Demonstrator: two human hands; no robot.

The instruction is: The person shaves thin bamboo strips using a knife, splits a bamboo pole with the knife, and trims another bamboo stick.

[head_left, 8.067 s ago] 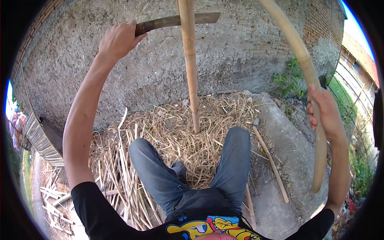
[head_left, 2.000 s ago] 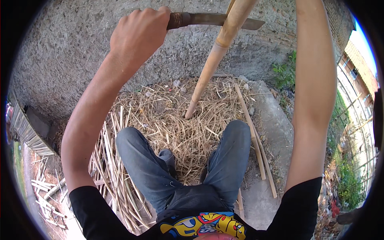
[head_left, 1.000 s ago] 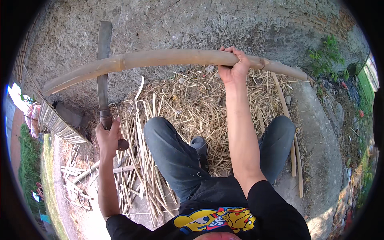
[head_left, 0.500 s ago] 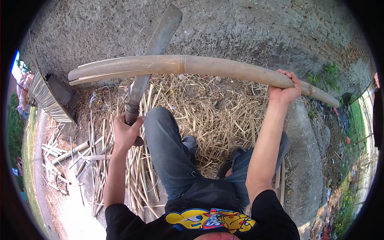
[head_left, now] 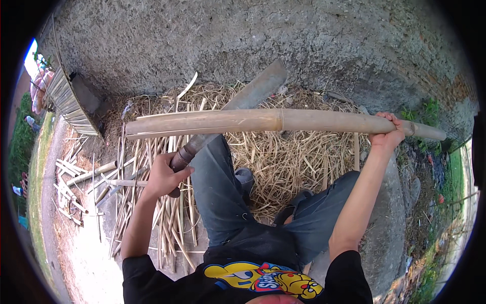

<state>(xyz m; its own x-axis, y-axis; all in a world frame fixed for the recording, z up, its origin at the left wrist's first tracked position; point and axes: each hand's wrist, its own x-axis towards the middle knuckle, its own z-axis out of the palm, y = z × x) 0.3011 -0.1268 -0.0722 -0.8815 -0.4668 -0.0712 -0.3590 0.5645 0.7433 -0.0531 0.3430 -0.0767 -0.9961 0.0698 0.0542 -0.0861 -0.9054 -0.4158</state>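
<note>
A long pale bamboo pole (head_left: 329,121) lies level across my view, its left end split lengthwise. My right hand (head_left: 389,136) is wrapped round it near its right end. In my left hand (head_left: 164,178) is the dark handle of a machete (head_left: 258,87), fingers closed about it. The broad grey blade slants up and to the right, passing beneath the pole, which hides the blade's middle. Whether the edge touches the bamboo, I cannot tell.
Bamboo shavings (head_left: 283,172) cover the ground around my feet. Split strips (head_left: 174,233) are heaped by my left leg, with cut bamboo pieces (head_left: 91,175) farther left. A rough wall (head_left: 243,40) rises ahead; a slatted panel (head_left: 68,104) leans at far left.
The pole and both hands have shifted right in the picture, with the pole lower and straighter. The machete has tipped farther right. A pale sliver now shows near the wall's foot.
</note>
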